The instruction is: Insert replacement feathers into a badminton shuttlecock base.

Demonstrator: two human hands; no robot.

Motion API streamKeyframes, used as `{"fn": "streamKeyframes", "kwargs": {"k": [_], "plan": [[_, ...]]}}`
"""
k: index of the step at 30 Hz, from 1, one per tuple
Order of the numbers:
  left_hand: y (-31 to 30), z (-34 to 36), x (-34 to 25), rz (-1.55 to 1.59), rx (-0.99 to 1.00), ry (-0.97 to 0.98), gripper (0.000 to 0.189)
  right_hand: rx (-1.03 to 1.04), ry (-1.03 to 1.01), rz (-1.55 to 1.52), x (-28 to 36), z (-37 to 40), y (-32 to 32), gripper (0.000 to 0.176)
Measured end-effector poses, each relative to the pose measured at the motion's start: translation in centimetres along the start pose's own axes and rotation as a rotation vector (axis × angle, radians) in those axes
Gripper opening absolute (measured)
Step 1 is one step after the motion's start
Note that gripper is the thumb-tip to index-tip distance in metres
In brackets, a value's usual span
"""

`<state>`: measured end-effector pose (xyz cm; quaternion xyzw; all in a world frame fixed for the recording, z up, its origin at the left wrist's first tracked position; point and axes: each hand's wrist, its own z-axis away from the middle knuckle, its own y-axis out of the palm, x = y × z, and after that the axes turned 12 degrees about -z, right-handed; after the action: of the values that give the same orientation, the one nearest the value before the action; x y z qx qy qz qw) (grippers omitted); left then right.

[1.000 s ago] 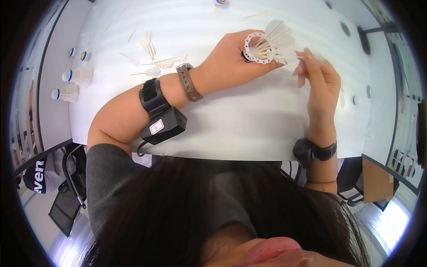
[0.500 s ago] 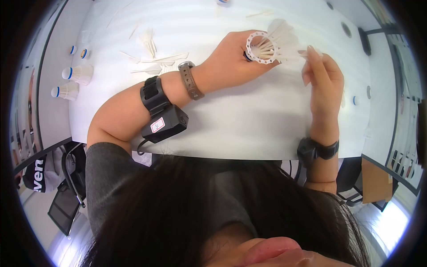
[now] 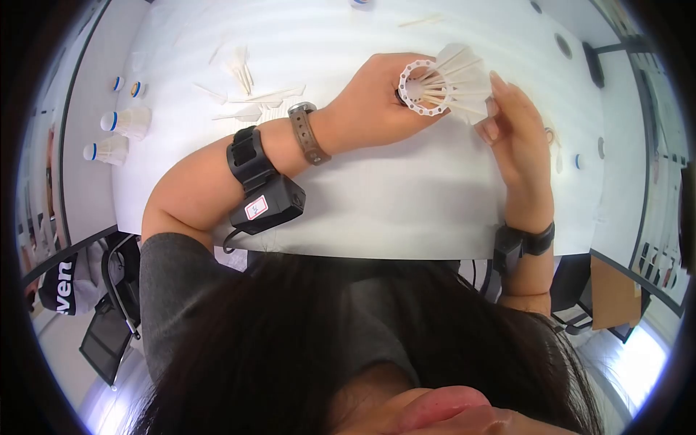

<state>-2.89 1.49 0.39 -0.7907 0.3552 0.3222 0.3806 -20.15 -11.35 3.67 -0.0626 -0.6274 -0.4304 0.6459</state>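
Note:
A partly built shuttlecock with white feathers point(image 3: 464, 83) sits in my left hand point(image 3: 380, 101), whose fingers are closed round it from behind. At its near end is a white ring with small holes point(image 3: 404, 88), and pale quills show through the ring. The feather skirt fans out to the right. My right hand point(image 3: 520, 119) is at the outer edge of the feathers, its fingers curled against them. Part of the grip there is hidden, and whether a separate feather is between the fingertips does not show.
Loose feathers point(image 3: 239, 69) and a row of quills point(image 3: 272, 112) lie left of my hands. Two finished shuttlecocks point(image 3: 130, 121) lie at the left edge, near small blue-banded corks point(image 3: 136, 90). Scissors-like handles point(image 3: 549, 135) and another blue-banded piece point(image 3: 578, 161) are at the right.
My right hand has come slightly left and down, with its fingers now at the skirt's edge. The feathers have tilted a little downward; my left hand is nearly still.

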Motion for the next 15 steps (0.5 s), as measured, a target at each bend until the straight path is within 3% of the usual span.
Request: {"fn": "streamKeyframes", "kwargs": {"k": [5,9,15], "plan": [[-0.1,-0.3,0.0,-0.143,-0.014,-0.119,0.02,0.067,-0.074,0.024,0.2,0.2,-0.3,0.022],[0.2,-0.1,0.3,-0.044,-0.02,-0.148,0.021,-0.03,-0.163,0.268,0.0,0.4,1.1,0.029],[-0.2,0.1,-0.4,-0.026,0.046,-0.094,0.02,-0.01,-0.131,0.253,-0.4,0.5,0.7,0.025]]}}
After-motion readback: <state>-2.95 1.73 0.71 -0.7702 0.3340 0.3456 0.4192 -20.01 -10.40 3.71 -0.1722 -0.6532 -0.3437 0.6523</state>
